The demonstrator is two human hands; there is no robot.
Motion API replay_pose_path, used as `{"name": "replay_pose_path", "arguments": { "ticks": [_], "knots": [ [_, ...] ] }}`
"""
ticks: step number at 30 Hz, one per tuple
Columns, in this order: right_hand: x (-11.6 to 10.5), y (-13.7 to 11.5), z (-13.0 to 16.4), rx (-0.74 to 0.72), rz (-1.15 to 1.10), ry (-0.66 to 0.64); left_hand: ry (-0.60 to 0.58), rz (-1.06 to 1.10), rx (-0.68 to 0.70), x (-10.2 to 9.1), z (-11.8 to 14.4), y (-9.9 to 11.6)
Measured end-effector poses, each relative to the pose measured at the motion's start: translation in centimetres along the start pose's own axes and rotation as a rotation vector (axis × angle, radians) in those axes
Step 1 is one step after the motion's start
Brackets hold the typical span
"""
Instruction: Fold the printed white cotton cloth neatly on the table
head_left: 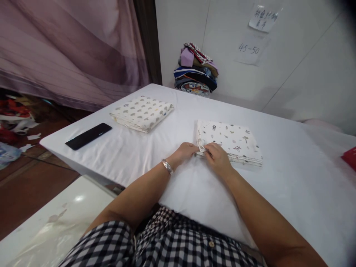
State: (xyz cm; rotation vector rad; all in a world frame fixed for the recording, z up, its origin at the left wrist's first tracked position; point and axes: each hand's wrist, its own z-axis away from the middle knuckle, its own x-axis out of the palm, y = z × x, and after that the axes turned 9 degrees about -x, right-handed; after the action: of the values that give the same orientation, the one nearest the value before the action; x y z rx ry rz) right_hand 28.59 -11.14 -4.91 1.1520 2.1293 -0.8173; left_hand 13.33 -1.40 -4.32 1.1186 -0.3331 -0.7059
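A folded white cloth (230,139) printed with small palm trees and figures lies on the white-covered table in front of me. My left hand (185,152), with a silver bracelet at the wrist, pinches the near left corner of this cloth. Right beside it, my right hand (218,157) grips the near edge of the same corner, its fingers closed on the layers. The fingertips partly hide that corner. Farther left rests a second folded cloth (143,113), white with grey cloud-like shapes, and neither hand touches it.
A black phone (89,136) lies near the table's left edge. Beyond the table's far edge rises a stack of folded fabrics (196,70) against the wall. A white glossy surface (63,211) stands at lower left. Something red (349,157) shows at the far right.
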Motion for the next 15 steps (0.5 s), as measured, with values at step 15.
{"name": "replay_pose_path", "arguments": {
  "ticks": [15],
  "knots": [
    [0.33, -0.29, 0.21, 0.007, 0.072, -0.092, -0.108, 0.027, 0.023, -0.4, 0.36, 0.52]
  ]
}}
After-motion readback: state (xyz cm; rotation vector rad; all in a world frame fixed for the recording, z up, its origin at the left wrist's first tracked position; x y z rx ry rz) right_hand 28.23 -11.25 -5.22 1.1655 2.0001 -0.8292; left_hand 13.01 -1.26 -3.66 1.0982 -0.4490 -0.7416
